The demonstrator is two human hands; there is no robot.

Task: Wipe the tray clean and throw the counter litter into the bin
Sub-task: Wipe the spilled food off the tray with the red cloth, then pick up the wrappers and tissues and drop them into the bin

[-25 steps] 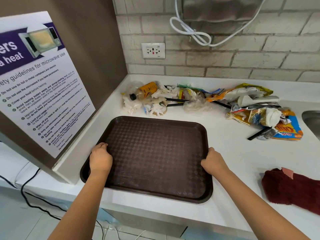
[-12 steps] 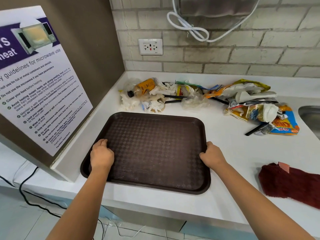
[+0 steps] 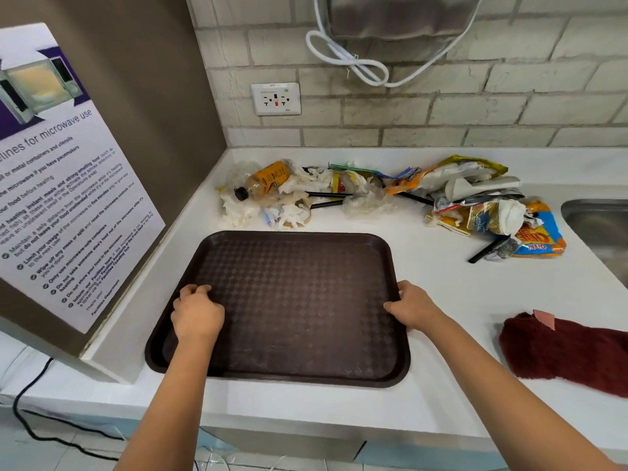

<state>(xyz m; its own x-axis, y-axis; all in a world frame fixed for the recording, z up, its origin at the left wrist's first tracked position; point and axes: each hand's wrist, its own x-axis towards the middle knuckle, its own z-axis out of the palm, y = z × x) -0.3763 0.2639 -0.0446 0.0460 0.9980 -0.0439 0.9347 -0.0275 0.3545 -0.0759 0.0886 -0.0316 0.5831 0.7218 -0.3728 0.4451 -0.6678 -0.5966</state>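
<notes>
The red cloth (image 3: 574, 351) at the surface's (image 3: 441, 287) right edge is cut off by the frame, and so is the sink (image 3: 601, 229). The brown tray (image 3: 299, 300) lies flat at the front left corner, long axis running left to right. The left hand (image 3: 197, 314) and right hand (image 3: 413, 309) curl over its side rims, fingertips hidden. Litter (image 3: 373, 195) sprawls along the back edge.

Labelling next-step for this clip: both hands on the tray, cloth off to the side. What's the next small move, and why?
Probably let go with the right hand and reach for the dark red cloth lying to its right on the counter. The brown tray already sits flat with nothing on it, the left hand can steady its left edge, and wiping cannot start until the cloth is in hand.
</notes>
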